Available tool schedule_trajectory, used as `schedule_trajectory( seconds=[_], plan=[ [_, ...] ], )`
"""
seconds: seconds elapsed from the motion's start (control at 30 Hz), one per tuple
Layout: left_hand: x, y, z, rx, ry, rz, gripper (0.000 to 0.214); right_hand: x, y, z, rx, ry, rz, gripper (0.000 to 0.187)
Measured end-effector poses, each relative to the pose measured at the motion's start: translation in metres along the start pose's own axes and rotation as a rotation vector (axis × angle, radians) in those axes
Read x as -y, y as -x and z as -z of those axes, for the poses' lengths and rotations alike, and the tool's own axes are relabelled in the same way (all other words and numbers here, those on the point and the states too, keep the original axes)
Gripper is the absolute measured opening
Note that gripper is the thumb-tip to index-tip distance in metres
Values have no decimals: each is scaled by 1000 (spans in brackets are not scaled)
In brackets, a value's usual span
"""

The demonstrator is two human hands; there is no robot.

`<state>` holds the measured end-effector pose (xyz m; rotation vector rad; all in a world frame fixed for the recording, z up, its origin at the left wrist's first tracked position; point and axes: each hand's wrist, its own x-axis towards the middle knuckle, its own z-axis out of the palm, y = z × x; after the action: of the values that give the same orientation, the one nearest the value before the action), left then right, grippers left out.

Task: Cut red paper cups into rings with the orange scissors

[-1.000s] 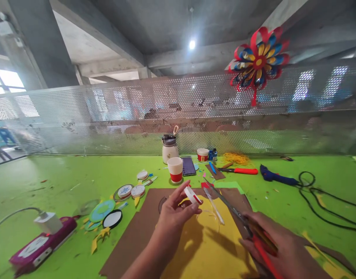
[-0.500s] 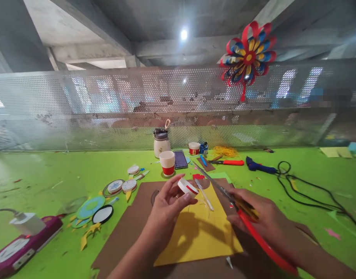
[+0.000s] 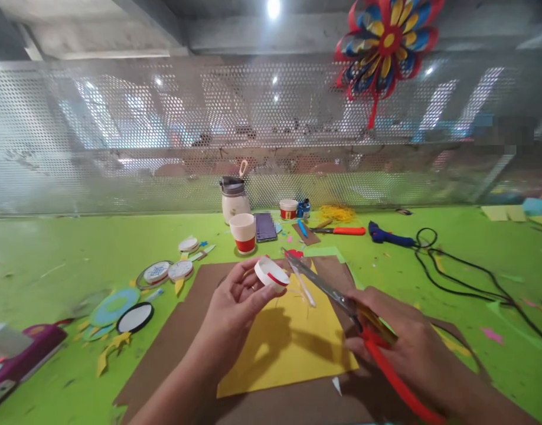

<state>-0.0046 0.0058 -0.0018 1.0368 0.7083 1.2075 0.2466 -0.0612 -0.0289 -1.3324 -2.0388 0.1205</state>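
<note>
My left hand (image 3: pixel 240 301) pinches a short white paper cup piece (image 3: pixel 271 275), a shallow round piece with a red stripe on its side. Its open side tilts up. In my right hand (image 3: pixel 399 330) are scissors (image 3: pixel 326 286) with a red handle, the blades pointing up and left past the cup piece without visibly touching it. Something yellow-brown shows among the right fingers; I cannot make it out. Below the hands lies a yellow sheet (image 3: pixel 271 360) on brown card (image 3: pixel 173 342). A slim white tool (image 3: pixel 304 286) rests on the sheet, partly behind the blades.
A red-banded paper cup (image 3: pixel 243 233), a bottle (image 3: pixel 235 203) and a phone (image 3: pixel 265 227) stand or lie behind. Paper discs (image 3: pixel 180 270) are at left, near a purple power strip (image 3: pixel 27 360). A blue glue gun (image 3: pixel 392 235) with a black cord lies right. A perforated screen (image 3: pixel 271 136) borders the table.
The view has dipped and shifted slightly. The cup piece has turned so more of its inside shows. Scissor tips now sit nearer to it.
</note>
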Motion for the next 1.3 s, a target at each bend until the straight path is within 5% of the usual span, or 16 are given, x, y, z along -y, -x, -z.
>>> schedule_trajectory(
  seconds=[0.33,0.67,0.93,1.3],
  plan=[
    [3,0,-11,-194,-183,-201,37,10,1,5,-80,218,210,42],
    [7,-1,-13,-209,-81,-173,54,-6,2,6,51,54,-131,34],
    [-10,4,-13,-143,104,135,30,2,-2,3,86,-59,-193,30],
    [-10,3,-12,-184,131,53,44,-23,1,-6,-22,-48,-168,33]
  ],
)
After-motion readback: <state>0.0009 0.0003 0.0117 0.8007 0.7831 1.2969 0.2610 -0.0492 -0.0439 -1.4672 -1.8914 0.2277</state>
